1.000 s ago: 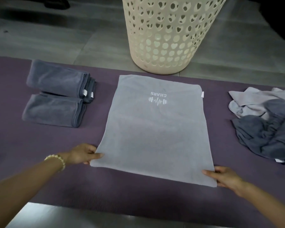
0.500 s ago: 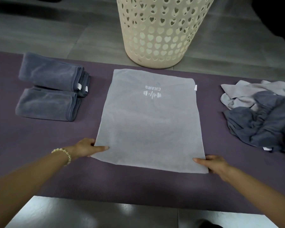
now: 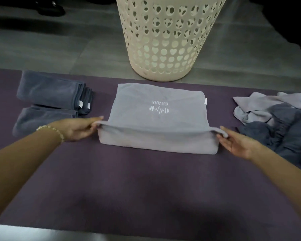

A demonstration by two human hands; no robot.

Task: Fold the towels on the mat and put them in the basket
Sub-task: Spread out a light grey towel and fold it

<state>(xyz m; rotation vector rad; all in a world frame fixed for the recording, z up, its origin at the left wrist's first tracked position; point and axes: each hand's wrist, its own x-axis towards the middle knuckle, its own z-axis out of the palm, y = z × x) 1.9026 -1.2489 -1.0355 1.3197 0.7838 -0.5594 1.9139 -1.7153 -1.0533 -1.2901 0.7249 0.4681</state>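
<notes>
Pinching grey towel (image 3: 156, 105) edge, L hand (image 3: 76, 127) + R hand (image 3: 236, 143), on mat (image 3: 146, 188)

the mat (image 3: 146, 180) lies across the floor (image 3: 59, 49); the basket (image 3: 165, 40) stands on the floor just behind its far edge. the towel (image 3: 156, 101) lies mid-mat before the basket, its near edge held up between left hand (image 3: 76, 128) and right hand (image 3: 236, 143). two folded towels (image 3: 52, 91) lie to its left, one behind the other; a loose heap of towels (image 3: 276, 122) lies to its right.

We had bare purple mat (image 3: 146, 188) across the lower frame; a cream perforated plastic basket (image 3: 163, 40) blocked upper centre.
</notes>
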